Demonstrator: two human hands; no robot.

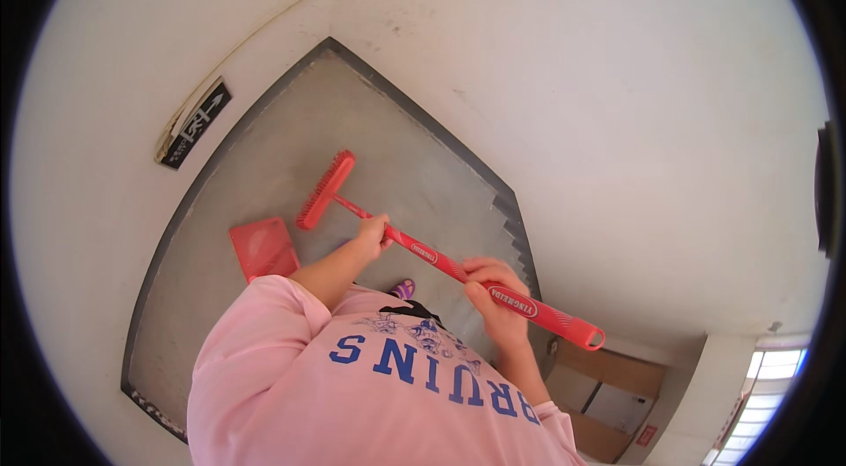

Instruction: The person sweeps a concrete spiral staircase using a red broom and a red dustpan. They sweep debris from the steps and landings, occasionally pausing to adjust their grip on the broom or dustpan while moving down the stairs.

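A red push broom [423,253] slants across the view, its bristled head at the left and its handle end at the lower right. My left hand [375,236] grips the handle near the broom head. Farther up, my right hand [496,287] is around the thicker part of the handle, close to the looped end. The bristles face left, above the grey floor [284,135]; whether they touch it I cannot tell. A red dustpan [264,248] lies just left of the broom head, partly hidden by my left sleeve.
White walls with a dark baseboard [423,115] meet in a corner ahead. Stair steps [512,224] show at the right. An exit sign [196,124] with a loose cable is on the left wall. My purple sandal [403,289] shows below.
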